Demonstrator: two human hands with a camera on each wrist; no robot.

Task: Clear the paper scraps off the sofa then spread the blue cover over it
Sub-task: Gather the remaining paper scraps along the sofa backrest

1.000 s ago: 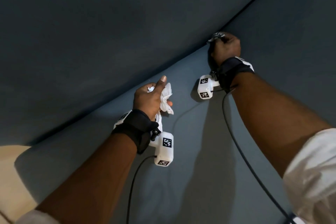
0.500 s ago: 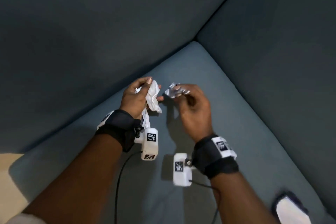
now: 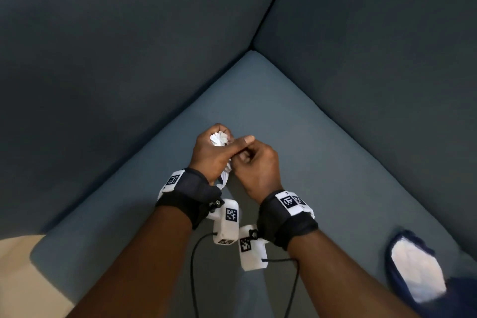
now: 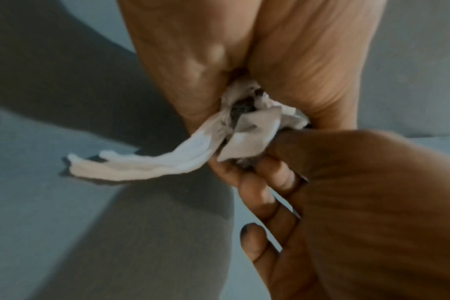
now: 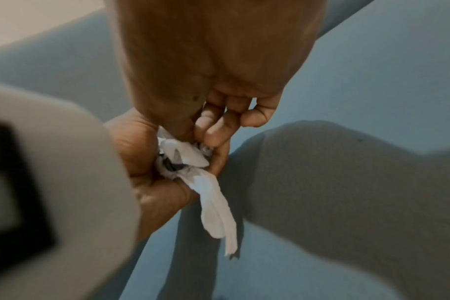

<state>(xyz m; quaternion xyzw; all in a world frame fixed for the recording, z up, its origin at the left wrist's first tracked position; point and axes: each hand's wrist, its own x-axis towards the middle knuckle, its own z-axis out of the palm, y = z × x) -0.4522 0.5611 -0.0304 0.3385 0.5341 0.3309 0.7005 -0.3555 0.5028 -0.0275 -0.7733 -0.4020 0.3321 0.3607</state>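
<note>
The paper scraps (image 3: pixel 219 139) are sitting bunched up in a white wad inside the left hand (image 3: pixel 210 156), in the middle of the head view. The left hand is closing its fingers tight around the wad. Its thumb is sticking out to the right, over the other hand. A long strip of paper (image 4: pixel 147 164) is hanging out from under the fist and is pointing left in the left wrist view.

The right hand (image 3: pixel 259 173) is pressing up against the left one. Its fingers (image 5: pixel 213 130) are bending in, and their tips are pinching at the wad together with the thumb.

Both hands are hanging over the sofa seat (image 3: pixel 335 162). The grey-blue seat is making a pointed corner near the top middle of the head view. There the dark sofa back (image 3: pixel 129 46) and the dark side cushion (image 3: pixel 387 33) are meeting.

Black bands (image 3: pixel 191 193) are going around both wrists. White boxes (image 3: pixel 227 222) with black square marks are hanging under them, and black cords (image 3: pixel 192 266) are trailing down to the bottom edge.

In the lower right, a dark blue thing with a white middle (image 3: pixel 413 273) is lying on the seat, and I cannot tell what it is. In the lower left, a bit of pale floor (image 3: pixel 20 279) is showing.
</note>
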